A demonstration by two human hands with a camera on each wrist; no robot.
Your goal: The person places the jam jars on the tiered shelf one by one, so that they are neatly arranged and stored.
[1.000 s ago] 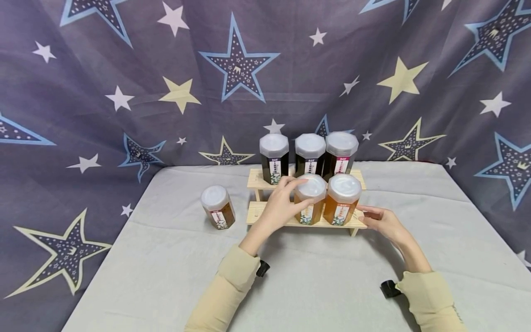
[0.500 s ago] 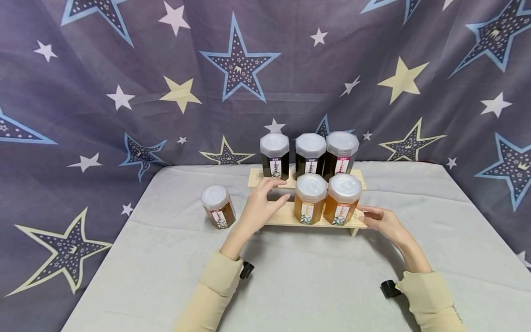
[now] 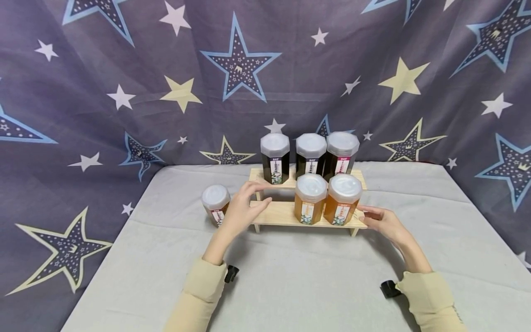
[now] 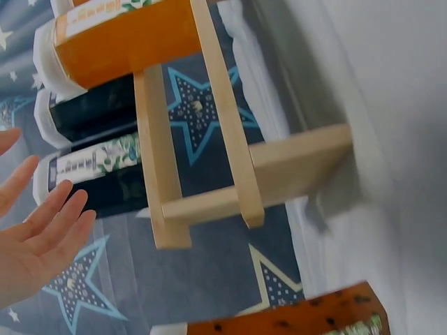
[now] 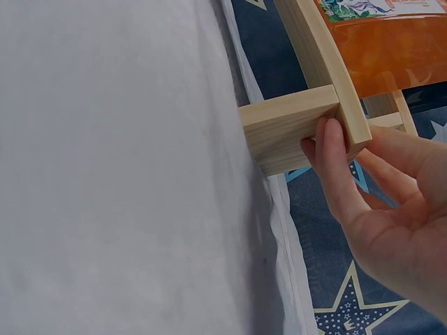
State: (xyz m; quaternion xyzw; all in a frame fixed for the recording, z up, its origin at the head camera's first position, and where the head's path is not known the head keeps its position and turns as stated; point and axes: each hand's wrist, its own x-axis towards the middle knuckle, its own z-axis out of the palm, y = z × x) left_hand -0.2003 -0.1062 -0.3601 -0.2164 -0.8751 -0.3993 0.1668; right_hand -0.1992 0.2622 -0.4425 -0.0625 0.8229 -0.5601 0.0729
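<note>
A two-tier wooden display rack (image 3: 275, 216) stands on the cloth. My right hand (image 3: 386, 226) grips the right end of its lower shelf; in the right wrist view the thumb and fingers (image 5: 334, 143) close around the board's end. My left hand (image 3: 238, 214) hovers by the rack's left end, fingers spread and holding nothing. Two amber lidded jars, one on the left (image 3: 310, 200) and one on the right (image 3: 343, 200), stand on the lower tier's right part. Left of the rack stands a brown jar (image 3: 215, 198), partly hidden by my left hand in the head view.
Three dark jars with white lids stand on the upper tier: left (image 3: 275, 159), middle (image 3: 311, 150) and right (image 3: 342, 150). A grey cloth (image 3: 315, 276) covers the table. Behind hangs a star-patterned curtain (image 3: 298, 87).
My left hand has come off the left amber jar's lid and moved left, past the rack's left end to in front of the brown jar. My right hand has stayed on the rack.
</note>
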